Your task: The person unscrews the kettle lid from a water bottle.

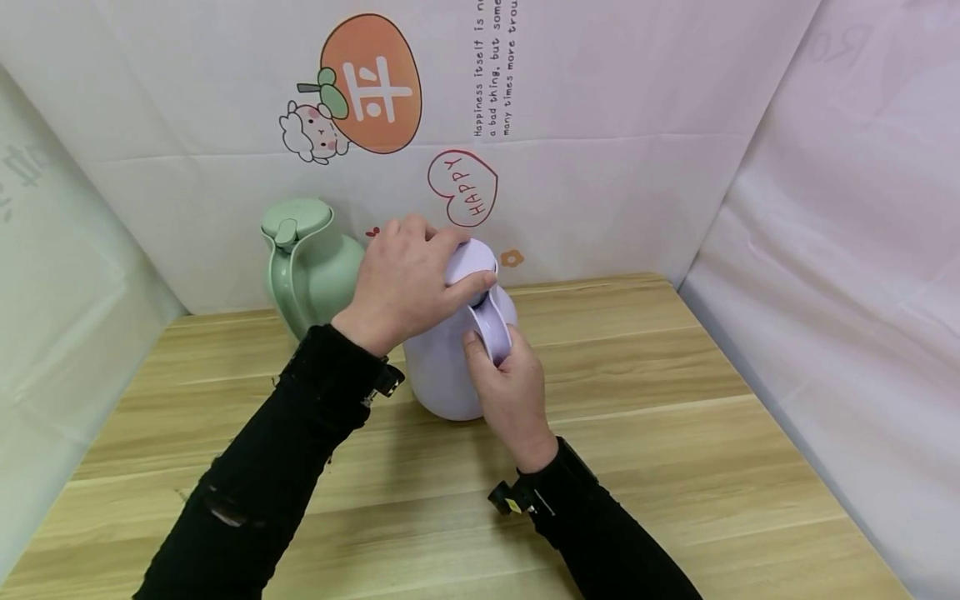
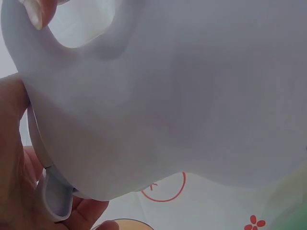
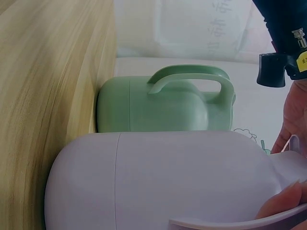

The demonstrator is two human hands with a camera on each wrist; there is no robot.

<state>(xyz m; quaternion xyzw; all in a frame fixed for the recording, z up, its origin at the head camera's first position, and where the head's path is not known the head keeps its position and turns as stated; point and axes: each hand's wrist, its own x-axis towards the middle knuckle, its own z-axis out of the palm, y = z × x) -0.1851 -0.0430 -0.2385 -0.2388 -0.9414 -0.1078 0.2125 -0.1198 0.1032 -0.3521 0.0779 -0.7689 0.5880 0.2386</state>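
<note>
**Both hands on the lilac jug**

From the head camera, your left hand (image 1: 405, 279) lies over the lid (image 1: 471, 260) of the lilac jug (image 1: 450, 367), fingers curled round the lid and thumb across its front edge. Your right hand (image 1: 510, 392) grips the jug's handle (image 1: 491, 329) from below, fingers wrapped about it. The jug stands upright on the wooden desk (image 1: 675, 433), toward the back and near the middle. A green jug (image 1: 311, 262) stands just behind it to the left, against the backdrop (image 1: 600, 125).

From the left wrist, the lilac jug (image 2: 182, 96) fills the view; your palm (image 2: 14, 158) presses its lid rim.

From the right wrist, the lilac jug (image 3: 163, 177) sits beside the green jug (image 3: 163, 108), close but whether touching you cannot tell. A fingertip (image 3: 283, 201) rests on the handle.
</note>
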